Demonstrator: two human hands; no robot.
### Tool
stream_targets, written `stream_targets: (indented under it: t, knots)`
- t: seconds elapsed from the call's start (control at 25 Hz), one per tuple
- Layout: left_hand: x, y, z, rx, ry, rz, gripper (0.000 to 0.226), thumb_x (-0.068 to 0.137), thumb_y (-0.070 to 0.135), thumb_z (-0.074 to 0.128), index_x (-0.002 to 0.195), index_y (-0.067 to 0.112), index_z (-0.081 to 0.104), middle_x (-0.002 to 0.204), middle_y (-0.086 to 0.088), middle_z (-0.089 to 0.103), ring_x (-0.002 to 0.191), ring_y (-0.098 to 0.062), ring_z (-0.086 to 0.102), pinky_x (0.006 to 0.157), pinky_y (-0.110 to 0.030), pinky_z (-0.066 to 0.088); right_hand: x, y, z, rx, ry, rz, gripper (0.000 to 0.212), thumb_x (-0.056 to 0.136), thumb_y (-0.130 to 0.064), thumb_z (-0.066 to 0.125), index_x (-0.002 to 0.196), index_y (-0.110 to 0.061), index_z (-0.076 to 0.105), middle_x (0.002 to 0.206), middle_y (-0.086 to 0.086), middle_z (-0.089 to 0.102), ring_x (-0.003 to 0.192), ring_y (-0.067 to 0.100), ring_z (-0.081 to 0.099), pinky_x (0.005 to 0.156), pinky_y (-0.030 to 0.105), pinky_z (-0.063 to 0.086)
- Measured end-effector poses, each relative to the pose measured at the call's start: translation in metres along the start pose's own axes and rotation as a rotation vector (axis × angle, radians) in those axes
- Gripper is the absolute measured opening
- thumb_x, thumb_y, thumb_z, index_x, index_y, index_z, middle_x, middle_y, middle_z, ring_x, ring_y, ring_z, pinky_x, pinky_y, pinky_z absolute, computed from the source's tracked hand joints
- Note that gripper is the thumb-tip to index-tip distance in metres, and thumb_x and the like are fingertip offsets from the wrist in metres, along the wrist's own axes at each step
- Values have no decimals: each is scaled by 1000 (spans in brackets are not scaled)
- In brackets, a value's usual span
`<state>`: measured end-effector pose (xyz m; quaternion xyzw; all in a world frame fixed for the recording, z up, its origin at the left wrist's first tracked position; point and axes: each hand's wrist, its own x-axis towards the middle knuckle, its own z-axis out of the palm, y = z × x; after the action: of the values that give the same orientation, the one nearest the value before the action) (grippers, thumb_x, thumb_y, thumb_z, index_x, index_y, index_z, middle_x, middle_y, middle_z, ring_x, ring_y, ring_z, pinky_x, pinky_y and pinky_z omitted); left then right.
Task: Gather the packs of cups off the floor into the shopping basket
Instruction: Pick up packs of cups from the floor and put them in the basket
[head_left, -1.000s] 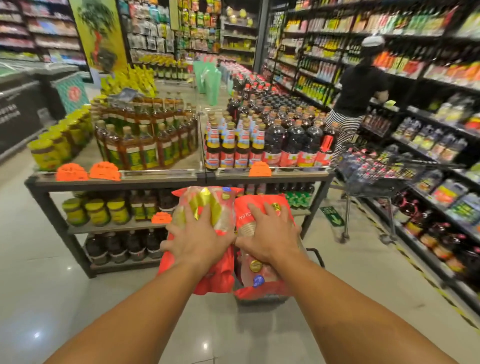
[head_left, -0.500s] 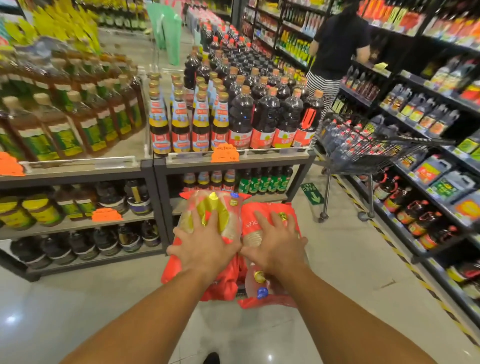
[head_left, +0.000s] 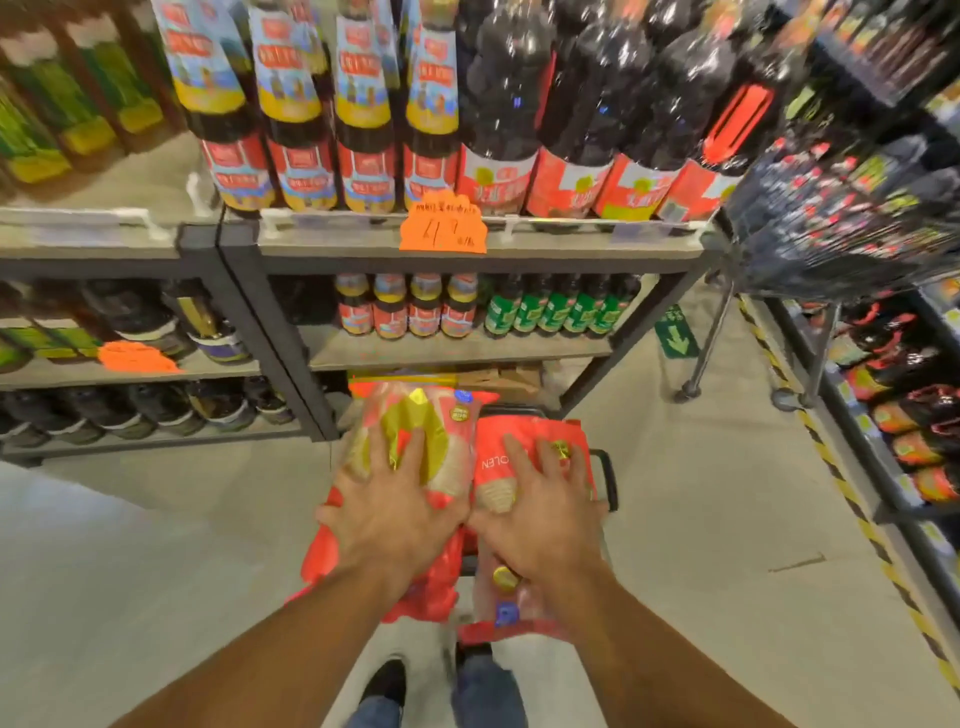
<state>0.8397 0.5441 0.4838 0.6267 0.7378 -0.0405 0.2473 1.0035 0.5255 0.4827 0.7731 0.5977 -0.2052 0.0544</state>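
Left hand (head_left: 392, 512) and right hand (head_left: 540, 525) spread flat, pressing two red cup packs (head_left: 415, 441). Beneath them, probably the shopping basket (head_left: 608, 480), mostly hidden.

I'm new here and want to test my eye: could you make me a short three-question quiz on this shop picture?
1. True or false: the left hand and the right hand each lie spread on a red pack of cups.
2. Which pack has a big gold patch under the fingers: the left pack or the right pack?
3. Multiple choice: the orange price tag hangs from
A. the top shelf edge
B. the basket
C. the floor

Key
1. True; fingers are straight, not curled round the packs.
2. The left pack.
3. A.
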Motion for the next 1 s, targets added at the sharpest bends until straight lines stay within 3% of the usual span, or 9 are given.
stream_targets:
  t: [0.2, 0.56, 0.8, 1.0]
  knots:
    - [61, 8, 78, 72, -82, -99, 100, 78, 83, 51, 157, 50, 1, 168, 8, -10, 145, -42, 17, 105, -65, 35, 72, 30, 81, 11, -134, -49, 95, 82, -84, 44, 160, -46, 5, 171, -6, 4, 155, 36, -10, 113, 71, 24]
    - [215, 38, 242, 5, -70, -160, 105, 71, 83, 59, 157, 51, 7, 169, 8, -10, 146, -46, 16, 105, -69, 30, 246, 96, 203, -49, -110, -91, 100, 82, -76, 57, 161, -46, 4, 172, -3, -1, 155, 36, -13, 110, 74, 24]
    - [236, 18, 324, -9, -138, -171, 90, 84, 84, 44, 156, 54, 0, 167, 9, -19, 151, -46, -3, 109, -74, 23, 274, 107, 292, -80, -85, -35, 77, 96, -74, 31, 161, -44, 3, 172, -1, -10, 154, 35, -20, 111, 76, 18]
    - [235, 21, 328, -27, -176, -171, 88, 85, 83, 43, 155, 55, -3, 166, 9, -24, 150, -49, -10, 109, -80, 17, 278, 108, 285, -128, -177, -32, 78, 96, -79, 18, 160, -45, -9, 171, 1, -18, 152, 37, -27, 110, 81, 10]
